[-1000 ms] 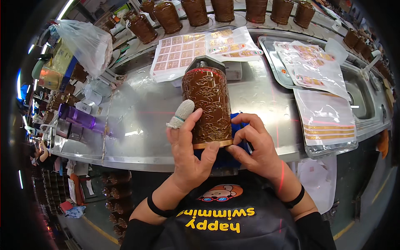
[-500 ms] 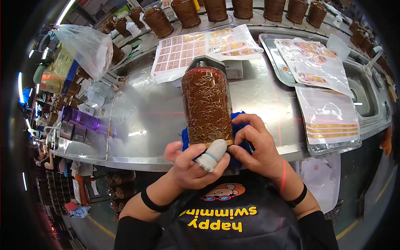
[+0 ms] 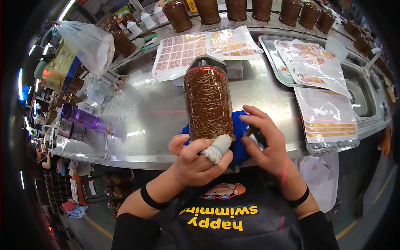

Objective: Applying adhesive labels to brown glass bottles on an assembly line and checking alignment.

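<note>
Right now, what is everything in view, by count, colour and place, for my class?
Large bottle: one, brown, centre
Hexagonal plate: one, dark, bottle's far end
Cloth: one, blue, bottle's near end
Worktable: one, silver, middle
Printed sheets: several, white and gold, table and trays
Trays: two, silver, right
Sink: one, silver, right
Other bottles: many, brown, far side
Small bottles: several, white, upper left
Plastic bag: one, clear, upper left
Container: one, purple, left
Tub: one, white, lower right
Left-edge clutter: uncounted, mixed, too small
Apron: one, black, lower edge
Left fingers: one set, one white-covered, bottle's near end
Right fingers: one set, bare, by cloth
</note>
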### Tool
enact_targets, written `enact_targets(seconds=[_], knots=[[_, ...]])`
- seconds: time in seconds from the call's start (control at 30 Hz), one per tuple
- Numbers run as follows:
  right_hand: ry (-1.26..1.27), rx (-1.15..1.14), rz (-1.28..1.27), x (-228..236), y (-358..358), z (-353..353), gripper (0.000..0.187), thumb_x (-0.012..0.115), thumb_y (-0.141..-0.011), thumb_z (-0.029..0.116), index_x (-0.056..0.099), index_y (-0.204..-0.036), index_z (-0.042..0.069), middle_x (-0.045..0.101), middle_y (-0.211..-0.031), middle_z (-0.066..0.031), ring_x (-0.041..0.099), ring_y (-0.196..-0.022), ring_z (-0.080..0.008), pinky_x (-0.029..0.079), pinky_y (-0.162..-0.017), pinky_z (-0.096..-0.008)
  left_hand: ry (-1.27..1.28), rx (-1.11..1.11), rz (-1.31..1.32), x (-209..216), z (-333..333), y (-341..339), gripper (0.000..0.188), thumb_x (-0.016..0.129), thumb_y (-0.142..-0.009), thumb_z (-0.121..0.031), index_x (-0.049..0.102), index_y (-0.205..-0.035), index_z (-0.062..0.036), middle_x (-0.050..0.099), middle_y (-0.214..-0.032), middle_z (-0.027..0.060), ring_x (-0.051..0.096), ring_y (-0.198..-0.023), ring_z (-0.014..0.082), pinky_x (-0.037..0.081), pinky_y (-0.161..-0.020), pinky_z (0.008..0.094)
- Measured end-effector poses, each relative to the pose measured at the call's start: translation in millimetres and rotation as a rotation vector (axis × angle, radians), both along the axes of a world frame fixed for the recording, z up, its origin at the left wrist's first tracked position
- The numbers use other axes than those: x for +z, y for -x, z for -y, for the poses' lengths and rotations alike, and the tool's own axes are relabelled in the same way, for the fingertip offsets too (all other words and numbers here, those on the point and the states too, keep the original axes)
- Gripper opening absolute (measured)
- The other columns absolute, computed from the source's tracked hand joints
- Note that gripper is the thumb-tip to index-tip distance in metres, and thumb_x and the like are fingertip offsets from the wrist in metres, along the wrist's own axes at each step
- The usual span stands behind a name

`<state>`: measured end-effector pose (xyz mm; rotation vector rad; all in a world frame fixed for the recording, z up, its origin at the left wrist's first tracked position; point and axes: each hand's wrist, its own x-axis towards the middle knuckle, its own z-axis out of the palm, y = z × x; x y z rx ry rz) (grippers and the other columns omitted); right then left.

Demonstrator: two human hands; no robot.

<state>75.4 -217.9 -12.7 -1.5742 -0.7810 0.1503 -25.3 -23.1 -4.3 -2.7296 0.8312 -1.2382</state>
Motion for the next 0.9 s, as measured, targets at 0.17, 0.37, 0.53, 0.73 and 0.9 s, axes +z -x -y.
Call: enact_targets(seconds=[0.17, 0.37, 0.53, 0.73, 0.9], knots=[[-0.042, -0.163, -0.167, 9.7, 4.3, 4.1, 0.021, 0.058, -0.091, 0.006, 0.054, -0.111, 0.0, 0.066, -0.083, -0.0057, 0.06, -0.073, -0.01, 0.05, -0.066, -0.0249, 0.309, 0.103, -0.036, -12.0, -12.9, 17.8, 0.026, 0.066, -0.069, -0.006, 0.066, -0.092, -0.0176, 0.057, -0.105, 0.005, 0.045, -0.101, 0.0277, 0.031, -0.094, 0.05], [-0.045, -0.062, -0.124, 32.1, 15.3, -30.4, 0.02, 0.062, -0.088, 0.012, 0.056, -0.104, 0.002, 0.062, -0.082, -0.007, 0.059, -0.074, -0.0131, 0.049, -0.068, -0.0285, 0.374, 0.18, -0.025, -17.8, -11.4, 29.6, 0.027, 0.067, -0.07, -0.008, 0.069, -0.093, -0.0218, 0.056, -0.098, -0.0003, 0.046, -0.101, 0.0245, 0.03, -0.096, 0.0485], [-0.057, -0.098, -0.345, 26.0, 15.0, -23.2, 0.023, 0.06, -0.088, 0.011, 0.054, -0.108, 0.001, 0.063, -0.084, -0.0084, 0.06, -0.076, -0.0153, 0.05, -0.07, -0.0301, 0.438, 0.188, -0.022, -22.5, -16.0, 32.1, 0.029, 0.068, -0.071, -0.009, 0.068, -0.097, -0.0214, 0.057, -0.101, 0.0005, 0.047, -0.102, 0.0249, 0.029, -0.096, 0.0494], [-0.013, -0.067, -0.162, 32.0, 19.5, -35.4, 0.024, 0.061, -0.088, 0.011, 0.054, -0.109, 0.001, 0.063, -0.087, -0.0083, 0.06, -0.077, -0.0133, 0.05, -0.07, -0.0294, 0.377, 0.409, -0.23, 14.9, 9.3, -2.2, 0.055, 0.072, -0.075, -0.021, 0.058, -0.128, -0.0092, 0.058, -0.123, 0.0131, 0.045, -0.122, 0.0346, 0.024, -0.102, 0.0517], [-0.035, -0.063, -0.242, 31.7, 21.3, -33.8, 0.022, 0.061, -0.089, 0.011, 0.054, -0.108, 0.001, 0.063, -0.085, -0.0067, 0.058, -0.075, -0.01, 0.049, -0.067, -0.0266, 0.52, 0.25, -0.163, -18.1, -11.0, -4.7, 0.063, 0.069, -0.083, -0.031, 0.049, -0.136, -0.0018, 0.055, -0.13, 0.0195, 0.053, -0.117, 0.0372, 0.018, -0.11, 0.0596]])
